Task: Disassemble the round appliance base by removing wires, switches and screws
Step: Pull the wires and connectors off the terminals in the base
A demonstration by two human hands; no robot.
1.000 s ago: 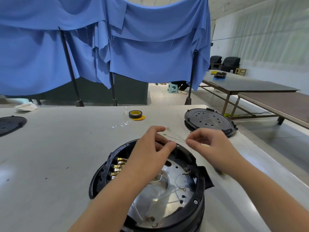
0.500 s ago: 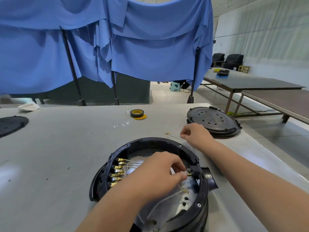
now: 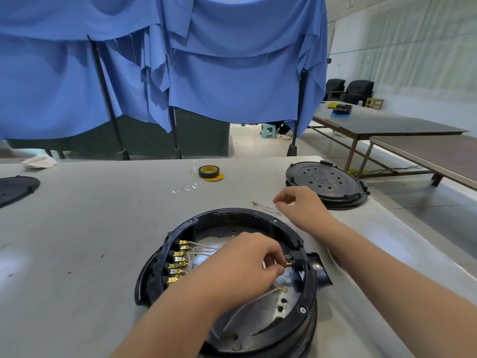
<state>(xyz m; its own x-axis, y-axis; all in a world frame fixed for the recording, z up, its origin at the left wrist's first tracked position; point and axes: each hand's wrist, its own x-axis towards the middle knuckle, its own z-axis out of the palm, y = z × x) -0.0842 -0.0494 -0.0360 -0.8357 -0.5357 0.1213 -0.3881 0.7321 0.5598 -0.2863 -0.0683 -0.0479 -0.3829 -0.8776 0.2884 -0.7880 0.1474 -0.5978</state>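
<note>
Left hand (image 3: 247,264) grip pinches brass terminal (image 3: 287,265) inside round base (image 3: 308,288): pull straight out, gently; right hand (image 3: 300,206) loosely curled, empty-looking.

No text, label, brand or number can be read anywhere: the yellow-cored tape roll (image 3: 209,171) beyond the round appliance base (image 3: 227,282) shows no legible print, nor does that base itself.

The round black base (image 3: 304,310) is laid open on the tabletop (image 3: 77,241), brass terminals (image 3: 178,262) lined inside; a loose wire (image 3: 265,207) is laid just beyond.
</note>
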